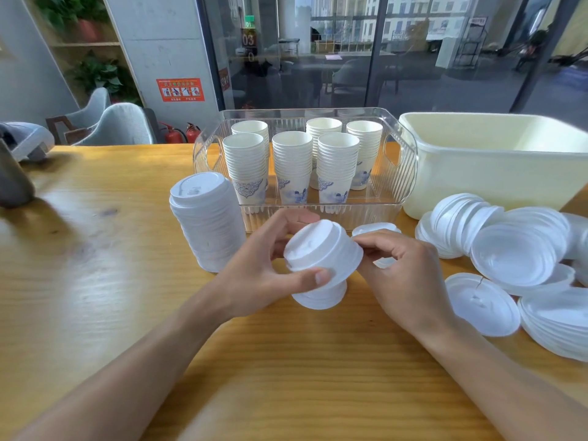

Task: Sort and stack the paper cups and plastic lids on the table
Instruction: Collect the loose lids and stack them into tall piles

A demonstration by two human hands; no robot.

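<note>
- L hand: fingers and thumb curled round small lid stack, held tilted just above table, near centre.
- R hand: fingertips pinch rim of same stack at its right side.
- Tall lid stack: upright on table, left of hands, just beside clear bin.
- Clear bin: behind hands; holds six cup stacks, upright.
- Cream tub: right of clear bin, touching or nearly so.
- Loose lids: heaped on table at right, some overlapping, near R hand.
</note>
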